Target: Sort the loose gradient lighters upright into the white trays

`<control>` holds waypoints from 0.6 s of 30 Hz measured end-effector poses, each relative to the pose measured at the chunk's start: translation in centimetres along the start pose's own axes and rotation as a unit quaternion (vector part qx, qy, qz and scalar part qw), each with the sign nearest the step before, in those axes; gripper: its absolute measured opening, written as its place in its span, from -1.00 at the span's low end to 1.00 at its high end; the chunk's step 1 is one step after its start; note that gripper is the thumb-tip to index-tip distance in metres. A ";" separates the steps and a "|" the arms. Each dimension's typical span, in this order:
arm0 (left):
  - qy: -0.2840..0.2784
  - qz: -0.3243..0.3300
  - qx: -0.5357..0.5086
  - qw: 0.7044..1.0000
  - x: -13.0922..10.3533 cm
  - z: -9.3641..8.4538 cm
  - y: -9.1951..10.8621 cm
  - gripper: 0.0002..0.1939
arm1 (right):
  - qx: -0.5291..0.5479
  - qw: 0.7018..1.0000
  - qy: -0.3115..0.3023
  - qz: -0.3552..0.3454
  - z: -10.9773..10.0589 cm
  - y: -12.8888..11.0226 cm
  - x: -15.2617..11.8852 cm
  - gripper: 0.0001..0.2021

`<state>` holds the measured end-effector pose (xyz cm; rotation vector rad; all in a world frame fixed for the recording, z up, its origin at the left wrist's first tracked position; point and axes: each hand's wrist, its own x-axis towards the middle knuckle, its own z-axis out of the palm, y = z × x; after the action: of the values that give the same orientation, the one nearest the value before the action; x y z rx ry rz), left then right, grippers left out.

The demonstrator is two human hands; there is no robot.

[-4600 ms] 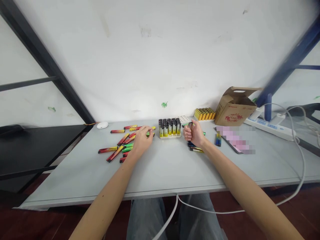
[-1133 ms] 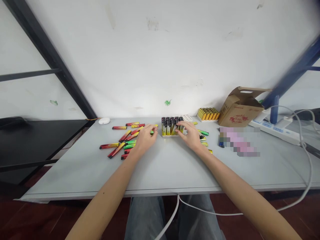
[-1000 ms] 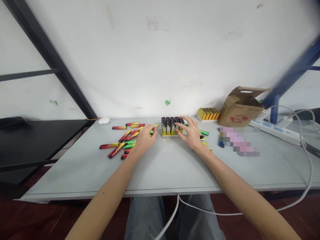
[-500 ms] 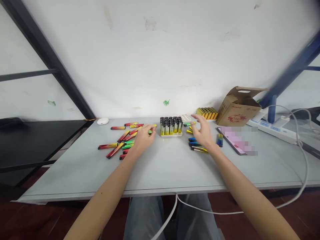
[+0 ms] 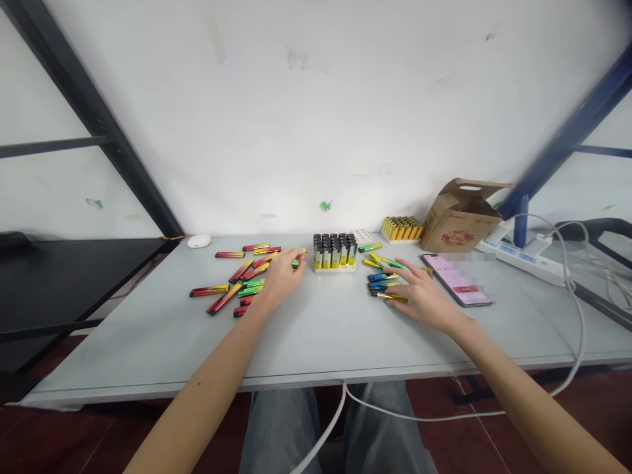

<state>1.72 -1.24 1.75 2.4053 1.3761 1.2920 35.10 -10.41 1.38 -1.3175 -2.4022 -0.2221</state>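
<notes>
Black-topped yellow lighters (image 5: 336, 252) stand upright in a white tray (image 5: 335, 269) at mid-table. Just left of them is my left hand (image 5: 285, 275), its fingers pinched together; whatever they may hold is too small to make out. Red and yellow lighters (image 5: 225, 299) and green ones (image 5: 251, 290) lie loose beside and under it. My right hand (image 5: 417, 289) has its fingers spread over the right-hand pile, its fingertips near a dark and yellow lighter (image 5: 388, 297) and blue lighters (image 5: 381, 278). Green and yellow lighters (image 5: 370, 247) lie behind these.
Farther right are a phone (image 5: 457, 280), an open cardboard box (image 5: 457, 220) and a white power strip (image 5: 528, 260) with cables. A second tray of yellow lighters (image 5: 402, 228), an empty white rack (image 5: 362, 236) and a white earphone case (image 5: 199, 241) sit by the wall.
My right hand has moved right and toward me, with its fingers now spread over the blue lighters. My left hand has stayed nearly in place. The view has shifted slightly.
</notes>
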 end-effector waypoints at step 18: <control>-0.005 -0.020 0.008 1.000 0.0 -0.2 -0.2 -0.82 | 0.717 0.583 0.229 0.306 2.7 0.5 14.1 -0.69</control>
<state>1.44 -1.18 1.76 2.3780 1.4301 1.2621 28.05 1.65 4.65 -0.8523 -0.8275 1.1722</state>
